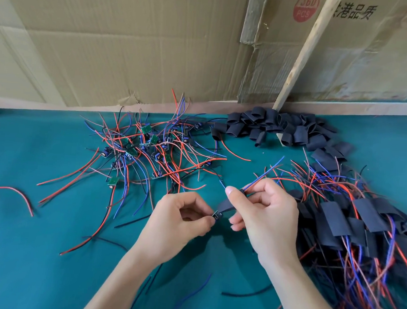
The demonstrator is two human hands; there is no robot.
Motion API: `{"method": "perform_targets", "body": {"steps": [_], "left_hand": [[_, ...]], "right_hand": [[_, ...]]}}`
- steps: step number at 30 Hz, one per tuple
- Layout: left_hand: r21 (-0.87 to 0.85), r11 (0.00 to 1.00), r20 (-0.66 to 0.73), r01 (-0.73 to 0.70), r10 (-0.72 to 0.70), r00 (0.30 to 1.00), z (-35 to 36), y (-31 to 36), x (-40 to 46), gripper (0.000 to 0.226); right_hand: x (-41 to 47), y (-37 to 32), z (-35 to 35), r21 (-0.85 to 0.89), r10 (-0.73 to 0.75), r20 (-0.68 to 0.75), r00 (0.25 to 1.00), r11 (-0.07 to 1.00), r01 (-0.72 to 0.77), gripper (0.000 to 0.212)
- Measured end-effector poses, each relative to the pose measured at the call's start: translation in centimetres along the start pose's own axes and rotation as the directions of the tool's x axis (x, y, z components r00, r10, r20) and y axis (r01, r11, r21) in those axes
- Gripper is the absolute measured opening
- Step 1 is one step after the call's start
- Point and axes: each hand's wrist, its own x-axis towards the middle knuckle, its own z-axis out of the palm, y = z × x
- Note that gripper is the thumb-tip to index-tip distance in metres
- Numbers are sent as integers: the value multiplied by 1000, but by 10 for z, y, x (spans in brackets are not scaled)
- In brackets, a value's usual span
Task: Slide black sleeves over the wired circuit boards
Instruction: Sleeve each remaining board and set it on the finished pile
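Note:
My left hand (180, 222) pinches a small wired circuit board (216, 215) by its end, above the green mat. My right hand (263, 212) pinches a black sleeve (225, 205) whose lower end meets the board. The same hand grips the board's red and blue wires (266, 175), which stick out up and to the right past my fingers. A tangled pile of bare boards with wires (147, 147) lies at the back centre-left. Empty black sleeves (280, 128) are heaped at the back right. Sleeved boards (353, 222) with their wires lie in a pile on the right.
The green mat (19, 249) covers the table. Cardboard sheets (109, 37) stand along the back edge, and a wooden stick (305, 52) leans against them. Loose red, blue and black wire pieces (19, 193) lie scattered at the left and front.

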Motion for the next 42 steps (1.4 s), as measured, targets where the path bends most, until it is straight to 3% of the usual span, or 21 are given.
{"method": "perform_targets", "body": {"steps": [14, 20, 25, 34, 42], "left_hand": [[-52, 998, -31, -25, 23, 999, 0, 0, -2, 10], [-222, 970, -170, -99, 62, 984, 1, 5, -4, 19], [-253, 955, -212, -156, 103, 972, 5, 5, -5, 18], [-314, 944, -100, -98, 70, 993, 7, 4, -3, 18], [-216, 970, -102, -114, 93, 990, 8, 3, -3, 9]], "right_hand": [[-3, -3, -2, -161, -101, 22, 995, 982, 104, 41], [-3, -2, 0, 14, 48, 56, 997, 999, -49, 38], [-4, -3, 5, 182, 196, 114, 974, 960, -214, 45], [-4, -7, 4, 176, 219, 63, 974, 958, -226, 43], [-11, -12, 8, 178, 202, 171, 964, 956, -232, 43]]}}
